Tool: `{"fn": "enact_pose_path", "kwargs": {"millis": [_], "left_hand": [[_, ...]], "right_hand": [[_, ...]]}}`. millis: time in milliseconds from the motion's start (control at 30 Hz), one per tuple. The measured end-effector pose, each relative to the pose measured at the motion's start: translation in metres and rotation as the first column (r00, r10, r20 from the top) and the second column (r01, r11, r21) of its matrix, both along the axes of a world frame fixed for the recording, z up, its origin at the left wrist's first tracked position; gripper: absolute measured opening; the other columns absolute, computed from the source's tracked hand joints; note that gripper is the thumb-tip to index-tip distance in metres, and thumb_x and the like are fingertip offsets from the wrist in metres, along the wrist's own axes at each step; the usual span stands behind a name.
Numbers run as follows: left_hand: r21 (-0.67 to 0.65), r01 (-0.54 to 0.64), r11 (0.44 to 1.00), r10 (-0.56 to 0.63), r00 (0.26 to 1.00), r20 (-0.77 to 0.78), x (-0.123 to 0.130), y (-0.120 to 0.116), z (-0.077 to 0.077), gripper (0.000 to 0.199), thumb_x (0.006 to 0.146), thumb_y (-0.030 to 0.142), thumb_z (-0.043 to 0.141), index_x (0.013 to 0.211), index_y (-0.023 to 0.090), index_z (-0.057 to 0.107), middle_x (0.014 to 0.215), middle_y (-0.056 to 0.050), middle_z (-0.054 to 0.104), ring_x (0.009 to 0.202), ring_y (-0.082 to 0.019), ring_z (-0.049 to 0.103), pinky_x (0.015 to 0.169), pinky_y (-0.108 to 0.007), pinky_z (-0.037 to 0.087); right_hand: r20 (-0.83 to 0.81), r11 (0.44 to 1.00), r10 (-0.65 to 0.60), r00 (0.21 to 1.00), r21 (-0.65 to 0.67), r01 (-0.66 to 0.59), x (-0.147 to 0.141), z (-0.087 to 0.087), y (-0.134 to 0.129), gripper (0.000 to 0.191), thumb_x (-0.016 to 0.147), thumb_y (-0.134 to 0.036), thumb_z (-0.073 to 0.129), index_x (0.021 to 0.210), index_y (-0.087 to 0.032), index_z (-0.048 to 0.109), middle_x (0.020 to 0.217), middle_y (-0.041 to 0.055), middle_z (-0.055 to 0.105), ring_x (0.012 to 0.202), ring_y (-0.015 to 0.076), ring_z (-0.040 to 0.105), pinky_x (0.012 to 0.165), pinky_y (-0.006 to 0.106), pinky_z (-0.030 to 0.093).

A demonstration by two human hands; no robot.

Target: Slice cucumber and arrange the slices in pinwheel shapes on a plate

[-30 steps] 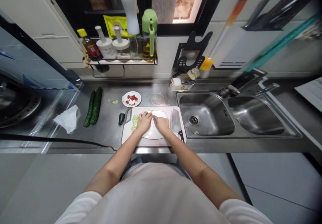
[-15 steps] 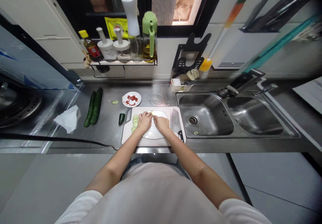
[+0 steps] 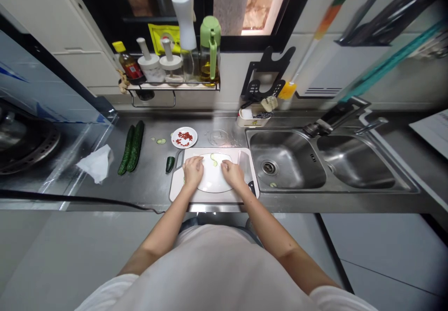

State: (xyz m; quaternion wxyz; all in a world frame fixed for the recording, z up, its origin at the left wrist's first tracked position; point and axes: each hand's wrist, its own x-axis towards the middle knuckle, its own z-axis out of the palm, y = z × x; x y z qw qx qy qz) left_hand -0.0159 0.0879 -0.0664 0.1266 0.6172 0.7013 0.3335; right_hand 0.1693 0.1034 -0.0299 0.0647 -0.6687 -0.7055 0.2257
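Observation:
A white oval plate lies on a pale cutting board, with a few thin cucumber slices near its far rim. My left hand is over the plate's left side, fingers bent together; it covers most of the cucumber slices on the board beneath. Over the plate's right side is my right hand, thumb and fingertips pinched. Whatever either hand holds is too small or hidden to make out. A knife rests along the board's right edge, its black handle toward me.
Left of the board lie a cucumber end piece and whole cucumbers. Behind the board sits a small plate of chopped red pieces. A double sink adjoins on the right. Crumpled white paper and a black cord lie left.
My hands, earlier close together at the plate's far rim, have moved apart, left and right. Cucumber slices now show between them on the plate. The left hand now covers the row on the board.

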Motion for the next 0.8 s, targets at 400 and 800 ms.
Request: {"fn": "enact_pose_path", "kwargs": {"millis": [400, 800], "left_hand": [[-0.134, -0.286, 0.949, 0.290, 0.957, 0.007, -0.059, -0.068, -0.006, 0.026, 0.083, 0.026, 0.051, 0.103, 0.023, 0.068, 0.102, -0.007, 0.069, 0.099, -0.026, 0.058, 0.090, -0.039, 0.041], [-0.370, -0.320, 0.872, 0.272, 0.946, -0.178, -0.045, -0.096, 0.001, 0.026, 0.082, 0.044, 0.057, 0.098, 0.024, 0.064, 0.096, -0.007, 0.066, 0.100, -0.028, 0.057, 0.090, -0.042, 0.034]], "right_hand": [[-0.236, 0.995, -0.050, 0.970, 0.077, 0.070, 0.031, -0.015, -0.034, 0.036, 0.092, -0.039, 0.045, 0.105, -0.022, 0.073, 0.080, 0.0047, 0.072, 0.076, 0.0205, 0.064, 0.067, 0.026, 0.042], [-0.278, 0.995, -0.044, 0.960, 0.073, 0.067, 0.030, -0.022, -0.045, 0.036, 0.091, -0.040, 0.045, 0.102, -0.022, 0.074, 0.081, 0.0044, 0.072, 0.077, 0.0197, 0.064, 0.067, 0.025, 0.042]]}}
